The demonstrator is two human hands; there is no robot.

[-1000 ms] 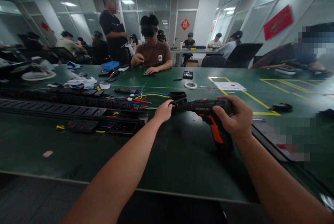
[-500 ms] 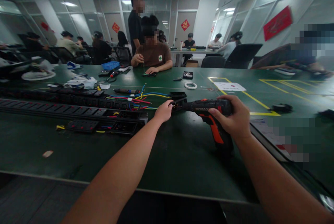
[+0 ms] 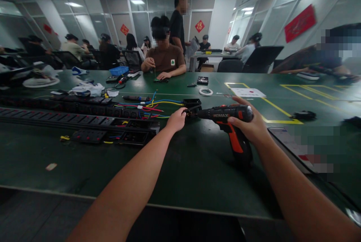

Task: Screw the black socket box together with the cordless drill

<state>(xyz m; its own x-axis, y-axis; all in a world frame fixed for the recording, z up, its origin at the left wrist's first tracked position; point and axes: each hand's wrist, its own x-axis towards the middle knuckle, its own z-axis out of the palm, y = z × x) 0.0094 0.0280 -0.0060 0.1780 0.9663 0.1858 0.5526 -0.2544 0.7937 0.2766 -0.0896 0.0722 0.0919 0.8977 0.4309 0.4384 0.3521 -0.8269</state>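
Observation:
My left hand (image 3: 177,120) is closed at the tip of a black and orange cordless drill (image 3: 221,113), its fingers pinching a small dark part (image 3: 191,114) that is mostly hidden. The drill points left, its bit end meeting that part. My right hand (image 3: 256,124) wraps round the rear of the drill body, thumb on the near side and fingers over the far side; the handle hangs down below the palm. Just beyond my left hand lies a black open box-shaped housing (image 3: 192,102), with blue, yellow and red wires (image 3: 166,103) running to it from the left.
Long black power strips (image 3: 70,118) lie at the left, with a loose socket section (image 3: 89,135) in front. A tablet-like device (image 3: 290,148) is at the right. A white tape roll (image 3: 205,91) lies farther back. Across the table (image 3: 180,182), a seated co-worker (image 3: 165,56) handles a small part.
My right hand has shifted its hold on the drill slightly, its fingers lifting and opening a little over the top. A standing person behind has moved right. My left hand stays put.

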